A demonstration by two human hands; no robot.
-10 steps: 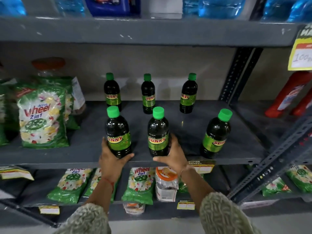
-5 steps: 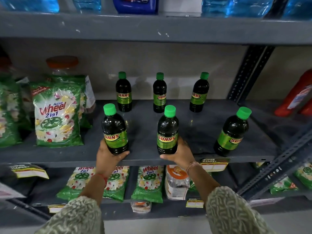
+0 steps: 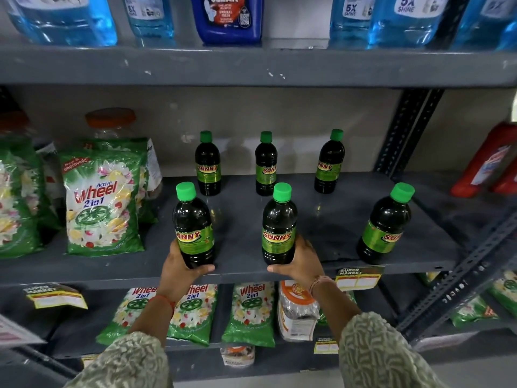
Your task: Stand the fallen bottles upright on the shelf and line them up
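Left hand (image 3: 179, 268) wraps the base of the front-left bottle (image 3: 193, 225), right hand (image 3: 300, 261) cups the front-middle bottle (image 3: 279, 224); both grips closed on upright bottles right at the shelf (image 3: 330, 219) front lip. Front-right bottle (image 3: 384, 224) stands at three o'clock, well apart, open deck between. Three back bottles (image 3: 265, 163) stand at twelve. Detergent packs (image 3: 102, 203) crowd nine o'clock; a slotted upright post (image 3: 405, 130) bounds two o'clock.

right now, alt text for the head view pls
Left hand and right hand each grip a front-row green-capped bottle on a grey shelf. A third front bottle and three back ones stand upright.
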